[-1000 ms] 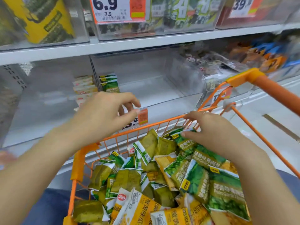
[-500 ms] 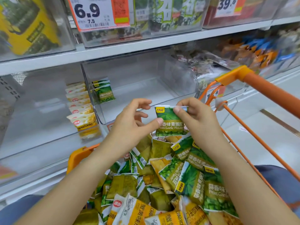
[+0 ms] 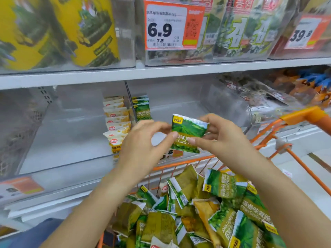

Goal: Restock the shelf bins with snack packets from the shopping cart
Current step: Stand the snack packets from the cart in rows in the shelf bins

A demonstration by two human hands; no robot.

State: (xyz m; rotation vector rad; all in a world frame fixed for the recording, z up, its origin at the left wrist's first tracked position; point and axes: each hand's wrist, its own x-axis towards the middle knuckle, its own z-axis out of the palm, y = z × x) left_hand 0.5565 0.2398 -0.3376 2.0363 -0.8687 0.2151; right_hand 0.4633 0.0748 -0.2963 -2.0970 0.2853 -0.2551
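I hold one green pea packet (image 3: 188,133) upright in front of the lower shelf, above the cart's front rim. My left hand (image 3: 145,145) pinches its left edge and my right hand (image 3: 222,138) pinches its right side. Behind it a clear bin (image 3: 179,108) holds a short row of the same green packets (image 3: 142,109) against its left wall. The bin to the left (image 3: 71,133) carries a row of white and yellow packets (image 3: 116,126) along its right wall. Below, the orange cart (image 3: 188,162) is heaped with green, olive and yellow packets (image 3: 206,212).
The upper shelf (image 3: 161,70) carries clear bins of seaweed snacks with orange price tags (image 3: 173,25). A bin of mixed wrapped snacks (image 3: 259,99) sits to the right. The cart's orange handle (image 3: 308,115) juts in at right, over pale floor (image 3: 304,167).
My right hand picked a green packet out of the cart and both hands raised it toward the shelf bin. The view tilted upward.
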